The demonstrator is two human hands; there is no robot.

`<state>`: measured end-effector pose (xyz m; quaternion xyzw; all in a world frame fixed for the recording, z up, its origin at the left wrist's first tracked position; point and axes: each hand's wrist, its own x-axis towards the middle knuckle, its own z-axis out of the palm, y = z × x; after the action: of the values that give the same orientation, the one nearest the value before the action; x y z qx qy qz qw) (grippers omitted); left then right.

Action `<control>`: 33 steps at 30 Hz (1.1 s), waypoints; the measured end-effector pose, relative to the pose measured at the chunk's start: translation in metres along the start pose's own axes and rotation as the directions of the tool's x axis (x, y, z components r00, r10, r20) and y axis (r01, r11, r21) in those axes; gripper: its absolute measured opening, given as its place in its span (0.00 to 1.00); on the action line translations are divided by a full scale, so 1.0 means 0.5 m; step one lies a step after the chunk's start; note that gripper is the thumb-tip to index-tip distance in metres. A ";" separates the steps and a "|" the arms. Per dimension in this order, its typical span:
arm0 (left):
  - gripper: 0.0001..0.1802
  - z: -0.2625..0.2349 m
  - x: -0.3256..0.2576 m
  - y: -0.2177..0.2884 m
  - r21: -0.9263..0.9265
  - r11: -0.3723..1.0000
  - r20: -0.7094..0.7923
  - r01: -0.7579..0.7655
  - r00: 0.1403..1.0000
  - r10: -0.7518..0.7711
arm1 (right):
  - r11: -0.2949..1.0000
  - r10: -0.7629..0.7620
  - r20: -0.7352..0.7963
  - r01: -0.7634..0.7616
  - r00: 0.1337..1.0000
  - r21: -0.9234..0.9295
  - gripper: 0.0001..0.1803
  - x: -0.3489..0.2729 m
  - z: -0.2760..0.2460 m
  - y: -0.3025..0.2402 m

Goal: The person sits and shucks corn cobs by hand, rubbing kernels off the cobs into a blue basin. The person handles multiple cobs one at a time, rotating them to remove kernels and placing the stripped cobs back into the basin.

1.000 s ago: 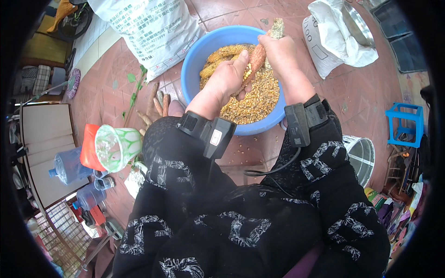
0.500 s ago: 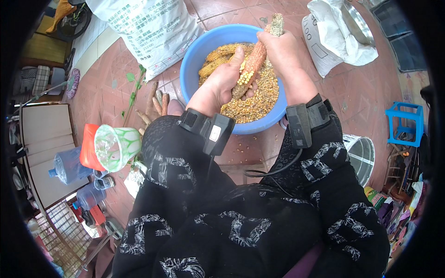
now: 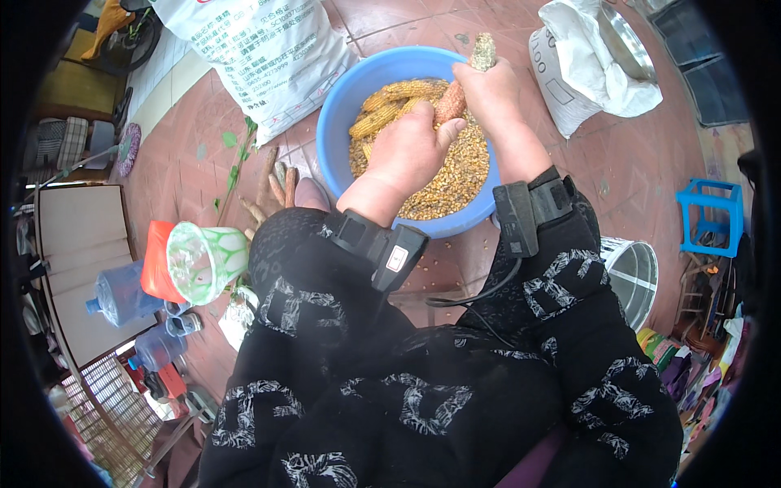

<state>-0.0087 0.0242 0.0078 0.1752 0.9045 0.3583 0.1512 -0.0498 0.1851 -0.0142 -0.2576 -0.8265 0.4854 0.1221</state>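
Note:
My right hand (image 3: pixel 492 93) is closed round the upper part of a corn cob (image 3: pixel 450 102). The cob slants over a blue basin (image 3: pixel 332 159), and its pale tip sticks out past my fist. Its middle is reddish and stripped of kernels. My left hand (image 3: pixel 405 152) wraps the cob's lower end, thumb pointing toward my right hand; most of its fingers and that end are hidden. Beneath both hands, loose yellow kernels (image 3: pixel 443 187) fill the basin's bottom, and several yellow corn ears (image 3: pixel 378 120) lie at its left side.
Bare cobs (image 3: pixel 290 185) lie on the tiles left of the basin. White sacks stand at far left (image 3: pixel 268 65) and far right (image 3: pixel 561 81). A green-white bin (image 3: pixel 207 260) is near my left knee, a metal bucket (image 3: pixel 634 281) at my right. A blue stool (image 3: pixel 709 215) stands farther right.
My left hand has turned over, its back now upward and covering the cob's lower part. My right hand and the cob have shifted slightly down and to the right.

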 end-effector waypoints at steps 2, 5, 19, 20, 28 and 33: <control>0.32 0.000 0.004 -0.002 0.003 1.000 -0.009 -0.012 1.000 0.012 | 1.000 -0.001 0.015 0.001 1.000 0.002 0.27 -0.003 0.001 -0.002; 0.32 0.001 0.011 -0.011 -0.058 0.998 -0.007 -0.027 1.000 0.026 | 0.999 -0.016 0.039 0.014 0.999 0.043 0.27 -0.012 -0.007 -0.014; 0.27 0.028 0.044 -0.056 -0.796 0.593 0.048 0.124 0.989 -0.142 | 0.981 -0.136 -0.007 0.136 0.991 0.135 0.26 -0.006 -0.030 -0.023; 0.29 0.032 0.057 -0.064 -0.661 0.745 -0.063 0.089 0.983 -0.173 | 0.979 -0.141 -0.005 0.140 0.990 0.151 0.26 -0.005 -0.035 -0.023; 0.34 -0.007 0.018 -0.065 -0.760 0.633 0.188 0.150 0.982 -0.007 | 0.965 -0.111 -0.048 0.119 0.993 0.236 0.24 -0.010 -0.058 -0.010; 0.21 -0.032 -0.036 -0.041 -0.829 0.495 0.296 0.260 0.955 -0.005 | 0.808 0.067 0.064 -0.092 0.996 0.582 0.18 -0.037 -0.055 -0.006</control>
<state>-0.0030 -0.0071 0.0072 0.0506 0.5894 0.7214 0.3601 -0.0225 0.1943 0.0031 -0.2320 -0.6286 0.7253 0.1581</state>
